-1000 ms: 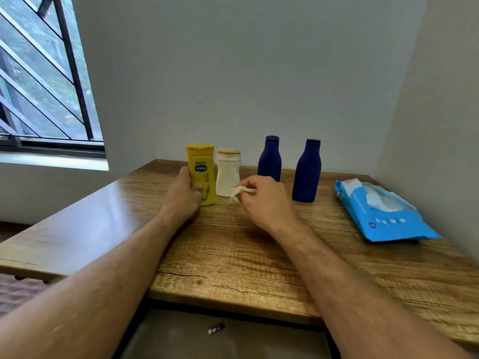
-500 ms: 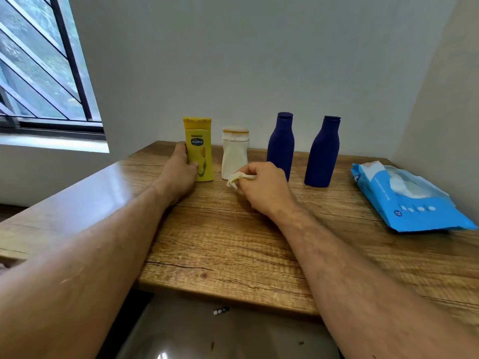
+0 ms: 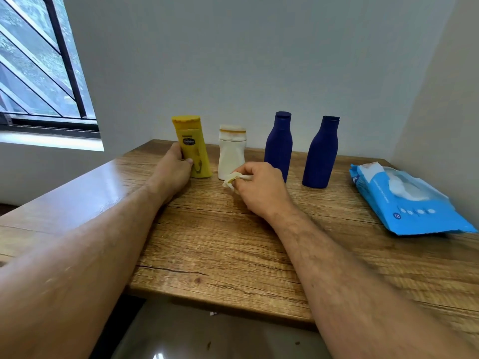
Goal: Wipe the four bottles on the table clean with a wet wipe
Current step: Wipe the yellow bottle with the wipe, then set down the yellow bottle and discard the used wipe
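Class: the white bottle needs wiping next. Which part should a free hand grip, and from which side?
Probably the waist of the white bottle, just under its cap, where the body narrows. Come from the front: the yellow bottle and a blue bottle stand close on either side.

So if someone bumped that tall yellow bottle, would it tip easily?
Probably, yes. The yellow bottle is tall and narrow and already leans in the left hand gripping it low, so a nudge near its cap could topple it. It looks like smooth plastic, likely light, and perhaps slippery once the wet wipe has passed over it.
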Demonstrator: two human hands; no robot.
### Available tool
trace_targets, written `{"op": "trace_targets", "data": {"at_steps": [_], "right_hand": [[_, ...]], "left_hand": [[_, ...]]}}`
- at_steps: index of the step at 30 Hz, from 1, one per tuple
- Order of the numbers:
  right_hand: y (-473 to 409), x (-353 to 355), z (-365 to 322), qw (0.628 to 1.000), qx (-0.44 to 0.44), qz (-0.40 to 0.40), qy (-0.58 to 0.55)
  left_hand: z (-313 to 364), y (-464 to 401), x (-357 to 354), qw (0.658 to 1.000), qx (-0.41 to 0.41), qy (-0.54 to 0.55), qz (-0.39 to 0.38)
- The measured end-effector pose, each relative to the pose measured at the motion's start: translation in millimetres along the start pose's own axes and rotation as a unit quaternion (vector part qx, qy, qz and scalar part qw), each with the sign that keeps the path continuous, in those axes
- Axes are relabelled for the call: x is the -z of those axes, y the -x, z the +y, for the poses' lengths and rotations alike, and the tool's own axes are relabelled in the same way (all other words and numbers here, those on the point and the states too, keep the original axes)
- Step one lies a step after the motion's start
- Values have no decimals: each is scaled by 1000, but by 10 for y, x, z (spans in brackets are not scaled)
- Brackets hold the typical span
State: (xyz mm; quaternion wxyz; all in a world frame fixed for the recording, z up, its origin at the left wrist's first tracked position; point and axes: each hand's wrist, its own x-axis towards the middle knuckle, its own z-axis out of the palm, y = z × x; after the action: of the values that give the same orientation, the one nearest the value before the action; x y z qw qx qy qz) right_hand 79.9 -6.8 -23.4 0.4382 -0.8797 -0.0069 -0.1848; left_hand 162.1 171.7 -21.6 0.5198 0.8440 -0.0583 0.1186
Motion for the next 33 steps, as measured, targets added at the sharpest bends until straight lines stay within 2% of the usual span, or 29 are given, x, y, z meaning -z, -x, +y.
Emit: {"op": "trace_targets", "data": {"at_steps": [9,21,27,33], "right_hand": [[-14,2,13,1000,1,2,10],[9,33,-6,1000,-6,0,11],[23,43,5,1000,-7,-2,11],[11,41,24,1000,-5,1,10]], "left_hand": [[-13,-29,-12,1000,-6,-9,3],[-24,-38,17,997,39,64,-6],[21,4,22,998,48,50,-4],[54,78,47,995,85,39,32]]}}
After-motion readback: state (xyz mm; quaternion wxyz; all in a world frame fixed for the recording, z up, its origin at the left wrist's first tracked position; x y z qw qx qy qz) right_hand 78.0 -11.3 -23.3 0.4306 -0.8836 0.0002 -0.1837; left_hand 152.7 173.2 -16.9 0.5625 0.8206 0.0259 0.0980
